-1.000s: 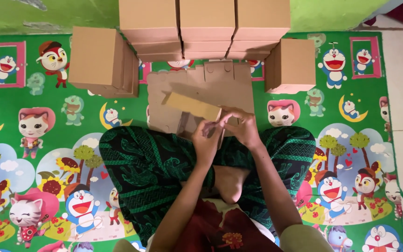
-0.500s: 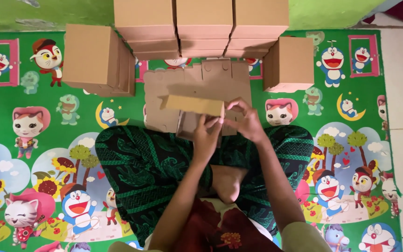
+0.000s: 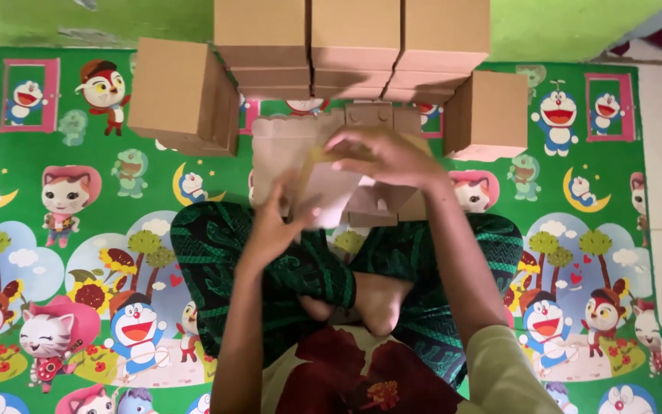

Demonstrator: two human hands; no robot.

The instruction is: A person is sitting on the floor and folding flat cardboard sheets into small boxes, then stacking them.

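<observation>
Cardboard (image 3: 323,165), a flat die-cut sheet, now lies under both your hands on the mat (image 3: 78,230) before your crossed legs, just in front of the stacked boxes (image 3: 354,46). Your right hand (image 3: 385,157) has moved up onto its top, fingers spread and pressing. Your left hand (image 3: 277,222) has shifted left, fingers clamped on a lifted flap, blurred.
</observation>
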